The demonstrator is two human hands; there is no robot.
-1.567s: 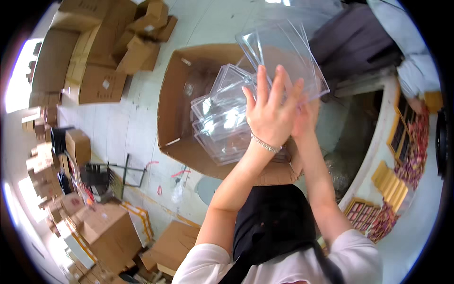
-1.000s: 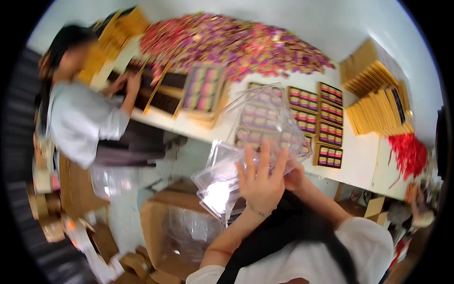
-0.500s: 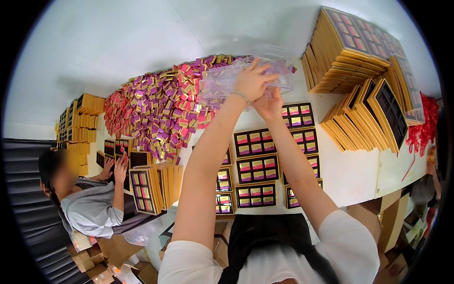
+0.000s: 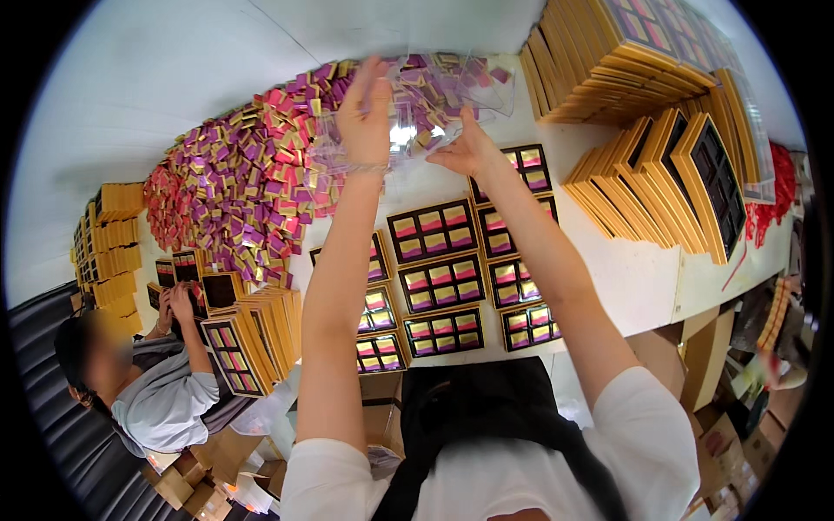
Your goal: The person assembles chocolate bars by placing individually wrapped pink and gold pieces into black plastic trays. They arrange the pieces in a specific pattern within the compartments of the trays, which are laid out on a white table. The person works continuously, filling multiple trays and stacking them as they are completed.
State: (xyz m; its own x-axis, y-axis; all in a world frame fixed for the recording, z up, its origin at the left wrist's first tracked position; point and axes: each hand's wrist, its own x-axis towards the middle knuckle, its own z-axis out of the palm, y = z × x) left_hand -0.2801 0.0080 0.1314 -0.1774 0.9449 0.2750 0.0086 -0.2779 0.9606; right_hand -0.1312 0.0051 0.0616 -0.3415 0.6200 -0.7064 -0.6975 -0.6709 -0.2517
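Over the far part of the table, my left hand [image 4: 365,123] and my right hand [image 4: 471,149] grip a clear plastic lid [image 4: 401,137] from its two sides. The left fingers are blurred by motion; the right thumb and fingers clasp the near right side. More clear lids [image 4: 486,85] lie loosely around it, and their see-through edges are hard to separate. Nearer me, several black-and-gold trays [image 4: 433,230] stand in rows, each with pink, gold and purple wrapped pieces in its compartments. My forearms partly cover the left and right rows.
A heap of small wrapped pieces [image 4: 234,174] spreads along the wall at the left. Stacked filled boxes [image 4: 573,69] and leaning trays [image 4: 643,187] stand at the right, by red ribbons [image 4: 782,187]. A co-worker [image 4: 165,382] sits at the left near upright trays [image 4: 261,334].
My hands have moved apart, the left one farther away and leftward, with the clear lid between them. The whole view has shifted a little. The co-worker's hands have moved closer together.
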